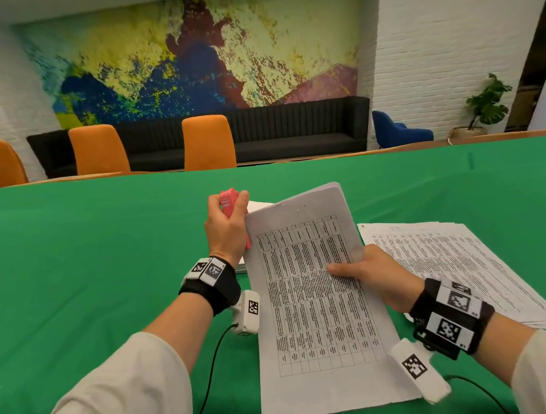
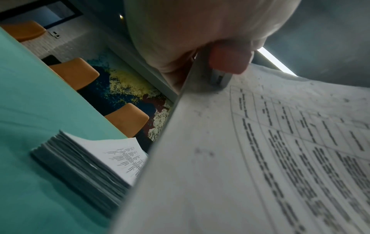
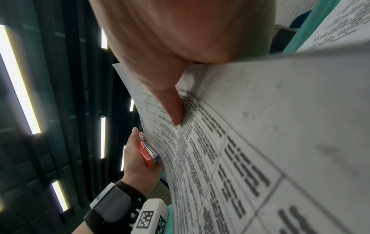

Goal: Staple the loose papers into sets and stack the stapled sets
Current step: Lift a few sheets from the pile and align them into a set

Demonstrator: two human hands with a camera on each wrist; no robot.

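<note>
My left hand (image 1: 227, 227) grips a coral-red stapler (image 1: 229, 202), upright, at the left edge of a set of printed papers (image 1: 315, 298). In the left wrist view the stapler (image 2: 228, 61) has its metal mouth against the paper's edge (image 2: 200, 126). My right hand (image 1: 370, 273) holds that set raised above the table, thumb on top across the printed table, fingers hidden beneath. The right wrist view shows the thumb (image 3: 172, 102) pressing the sheet and the stapler (image 3: 146, 152) in my left hand (image 3: 138, 167) further along the edge.
A spread pile of loose printed sheets (image 1: 453, 262) lies on the green table (image 1: 97, 259) to the right. A thick stack of papers (image 2: 90, 166) sits under my left hand, mostly hidden in the head view. Orange chairs (image 1: 209, 142) stand beyond the far edge.
</note>
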